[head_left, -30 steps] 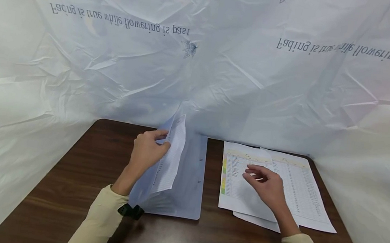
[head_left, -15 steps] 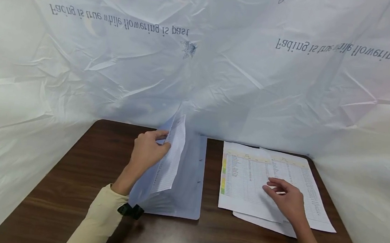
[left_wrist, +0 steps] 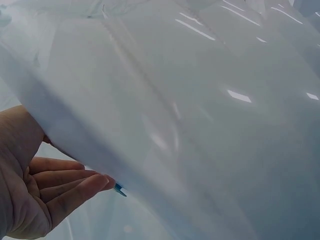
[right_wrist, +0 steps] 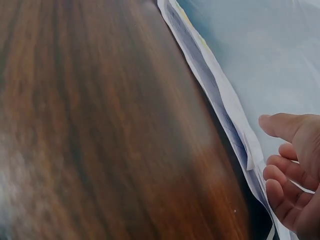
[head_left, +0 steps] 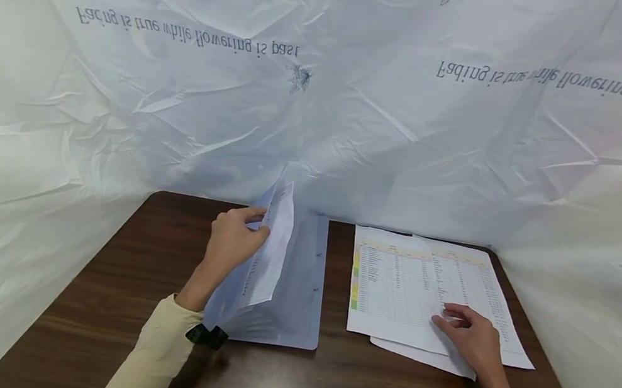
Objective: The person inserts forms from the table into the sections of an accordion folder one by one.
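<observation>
Left hand point(head_left: 235, 240), folder point(head_left: 304, 282) and raised sheet point(head_left: 270, 256) at its fingertips.

Brown table point(head_left: 109, 274), wrinkled pale sheeting point(head_left: 351, 135)

The folder point(head_left: 300, 307) I hold is smooth, glossy plastic; the sheet point(head_left: 272, 253) with it is matt paper, like the loose printouts point(head_left: 400, 292). My sleeve point(head_left: 155, 345) is dull cloth, the tabletop point(head_left: 115, 268) softly shining wood grain, the sheeting point(head_left: 352, 129) crinkled, shiny plastic.
</observation>
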A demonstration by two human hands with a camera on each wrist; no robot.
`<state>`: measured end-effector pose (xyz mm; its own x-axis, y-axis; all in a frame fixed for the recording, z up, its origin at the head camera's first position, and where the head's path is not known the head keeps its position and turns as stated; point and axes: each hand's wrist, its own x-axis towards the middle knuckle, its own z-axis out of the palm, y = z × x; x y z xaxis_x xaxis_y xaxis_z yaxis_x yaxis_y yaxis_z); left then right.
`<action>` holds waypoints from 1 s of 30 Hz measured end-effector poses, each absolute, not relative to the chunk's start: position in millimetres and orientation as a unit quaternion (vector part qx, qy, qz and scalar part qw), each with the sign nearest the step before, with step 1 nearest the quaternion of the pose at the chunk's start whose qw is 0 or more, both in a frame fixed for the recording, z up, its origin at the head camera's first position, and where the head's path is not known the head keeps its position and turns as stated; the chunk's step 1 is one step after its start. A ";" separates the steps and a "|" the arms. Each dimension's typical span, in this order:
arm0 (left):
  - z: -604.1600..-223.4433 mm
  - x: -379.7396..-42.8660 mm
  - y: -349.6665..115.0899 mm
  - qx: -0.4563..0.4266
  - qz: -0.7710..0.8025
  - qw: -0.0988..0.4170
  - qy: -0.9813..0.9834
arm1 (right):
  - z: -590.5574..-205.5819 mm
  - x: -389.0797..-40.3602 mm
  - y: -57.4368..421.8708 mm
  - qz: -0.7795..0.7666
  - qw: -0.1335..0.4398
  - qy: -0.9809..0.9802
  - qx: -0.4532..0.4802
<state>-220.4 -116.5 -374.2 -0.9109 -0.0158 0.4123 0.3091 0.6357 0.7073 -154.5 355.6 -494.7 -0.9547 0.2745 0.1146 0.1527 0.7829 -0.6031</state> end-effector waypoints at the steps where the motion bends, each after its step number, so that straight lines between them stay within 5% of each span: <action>1: -374.3 -220.4 -116.9 -0.084 -0.419 0.194 -0.883 | -495.4 -154.5 356.6 0.306 0.097 -0.940 -0.116; 30: -373.1 -217.5 -119.4 -0.064 -0.434 0.189 -0.879 | -499.0 -155.5 354.2 0.253 0.072 -0.962 -0.077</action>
<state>-217.5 -119.4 -373.1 -0.9207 -0.0512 0.3870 0.2763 0.6149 0.7386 -155.5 354.2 -499.0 -0.9780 0.1839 0.0988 0.1115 0.8602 -0.4976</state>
